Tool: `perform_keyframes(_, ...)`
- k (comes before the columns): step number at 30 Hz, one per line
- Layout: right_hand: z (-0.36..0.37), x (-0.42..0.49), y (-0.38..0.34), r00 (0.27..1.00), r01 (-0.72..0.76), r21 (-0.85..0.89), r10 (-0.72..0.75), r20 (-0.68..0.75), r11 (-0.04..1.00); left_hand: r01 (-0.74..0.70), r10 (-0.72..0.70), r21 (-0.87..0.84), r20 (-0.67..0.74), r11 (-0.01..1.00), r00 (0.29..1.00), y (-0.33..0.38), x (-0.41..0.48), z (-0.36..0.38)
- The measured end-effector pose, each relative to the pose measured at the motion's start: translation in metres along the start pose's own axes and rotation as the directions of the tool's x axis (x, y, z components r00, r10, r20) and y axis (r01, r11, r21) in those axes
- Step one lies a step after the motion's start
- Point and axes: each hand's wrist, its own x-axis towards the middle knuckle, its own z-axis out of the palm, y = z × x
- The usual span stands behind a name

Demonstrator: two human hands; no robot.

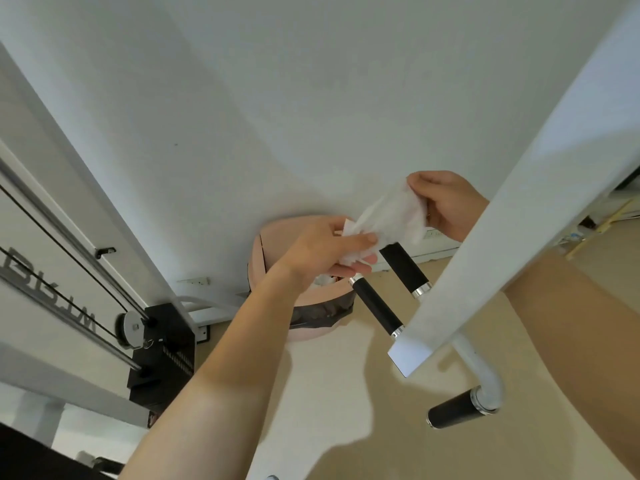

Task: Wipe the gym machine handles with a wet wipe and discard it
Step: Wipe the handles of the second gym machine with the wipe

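Wet wipe (391, 216) held stretched just above the black handles (403, 268). Left hand (325, 251) pinches its lower corner and right hand (446, 206) grips its upper edge, apparently spreading it for wiping (bin (277, 233) stands behind, handy for disposal).

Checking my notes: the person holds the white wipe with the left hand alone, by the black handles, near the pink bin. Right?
Not alone: in the head view the left hand and the right hand both grip the white wipe, by the black handles, near the pink bin.
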Motion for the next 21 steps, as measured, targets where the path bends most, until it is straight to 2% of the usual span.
perform_keyframes(2,0.001,0.002,0.005,0.996,0.053,-0.075,-0.058,-0.062,0.996,0.024,-0.023,-0.053,0.010,0.998,1.000,-0.011,0.000,0.003)
perform_keyframes(7,-0.005,0.002,0.018,0.998,0.052,-0.253,-0.059,-0.019,0.966,0.146,-0.156,-0.217,-0.033,0.965,0.987,-0.041,-0.001,0.021)
perform_keyframes(9,-0.004,-0.002,0.023,0.998,0.042,-0.242,-0.028,0.061,0.969,0.120,-0.145,-0.193,-0.121,0.974,0.982,-0.051,0.000,0.035)
perform_keyframes(12,-0.005,-0.005,0.039,0.990,0.037,-0.260,0.000,0.140,0.965,-0.014,-0.039,-0.205,-0.252,0.979,0.967,-0.066,0.003,0.056)
perform_keyframes(15,-0.002,-0.003,0.057,1.000,-0.009,-0.295,0.006,-0.011,0.955,-0.095,-0.006,-0.261,-0.363,0.961,0.932,-0.068,0.004,0.073)
perform_keyframes(18,0.003,-0.001,0.071,0.990,-0.084,-0.254,0.052,-0.129,0.964,-0.176,0.081,-0.231,-0.370,0.957,0.926,-0.071,0.007,0.088)
perform_keyframes(19,0.004,-0.002,0.074,0.989,-0.077,-0.270,0.041,-0.139,0.960,-0.182,0.089,-0.223,-0.371,0.958,0.924,-0.073,0.010,0.090)
perform_keyframes(21,0.006,-0.004,0.075,0.991,-0.041,-0.306,-0.001,-0.137,0.951,-0.109,0.018,-0.225,-0.369,0.968,0.929,-0.083,0.015,0.090)
